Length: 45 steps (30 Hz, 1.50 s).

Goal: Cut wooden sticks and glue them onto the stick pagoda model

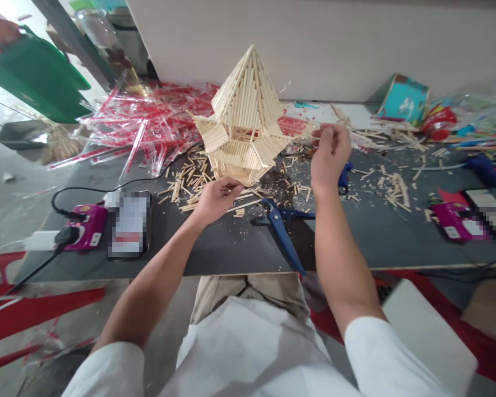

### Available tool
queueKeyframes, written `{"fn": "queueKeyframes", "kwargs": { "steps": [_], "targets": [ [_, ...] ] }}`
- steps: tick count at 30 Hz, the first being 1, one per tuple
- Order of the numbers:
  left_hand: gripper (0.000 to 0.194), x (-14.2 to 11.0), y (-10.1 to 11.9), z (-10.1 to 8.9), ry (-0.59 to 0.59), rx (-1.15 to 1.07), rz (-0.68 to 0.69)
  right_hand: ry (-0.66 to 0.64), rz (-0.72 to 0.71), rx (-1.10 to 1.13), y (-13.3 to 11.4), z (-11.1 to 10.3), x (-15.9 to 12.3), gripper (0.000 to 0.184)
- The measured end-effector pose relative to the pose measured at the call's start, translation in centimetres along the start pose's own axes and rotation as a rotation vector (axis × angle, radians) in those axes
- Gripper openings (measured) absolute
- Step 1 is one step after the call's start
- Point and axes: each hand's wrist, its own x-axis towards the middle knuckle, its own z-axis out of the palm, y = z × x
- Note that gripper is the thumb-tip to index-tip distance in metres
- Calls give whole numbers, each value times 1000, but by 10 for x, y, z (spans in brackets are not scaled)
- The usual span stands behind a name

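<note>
A model house (248, 105) built of thin pale wooden sticks, with a tall pointed roof, stands on the dark table. At its lower front edge is my left hand (217, 199), thumb and fingers pinched together; what they hold, if anything, is too small to name. My right hand (331, 154) is raised to the right of the model, apart from it, fingers curled in a pinch whose contents I cannot make out. Blue-handled cutters (284, 231) lie open on the table between my forearms. A blue tool (344, 177) is partly hidden behind my right wrist.
Short cut sticks (186, 179) and chips litter the tabletop. Red-and-clear plastic wrappers (149, 121) heap up at back left. A phone (129, 226) lies beside a purple power strip (86, 226). Another purple power strip (454, 220) sits at right. A person's hand (0, 33) shows at upper left.
</note>
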Motion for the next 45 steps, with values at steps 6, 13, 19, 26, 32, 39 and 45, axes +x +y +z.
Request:
{"fn": "queueKeyframes", "kwargs": {
  "steps": [6,13,19,26,32,39,45],
  "targets": [
    [20,4,-5,-1,159,143,89,-65,311,290,26,14,-6,38],
    [30,10,-16,-4,337,252,124,-362,173,179,23,28,-25,46],
    [31,12,-21,-6,350,279,186,-483,109,107,7,29,-30,55],
    [25,10,-15,-8,333,312,270,-457,2,32,7,31,-29,44],
    [21,2,-2,-2,206,418,304,-470,98,-2,4,33,-30,46],
    [21,1,-1,-2,183,451,320,-398,101,-39,4,38,-31,37],
    [19,1,-4,1,190,466,332,-425,82,10,-2,39,-35,27]
  ]
}}
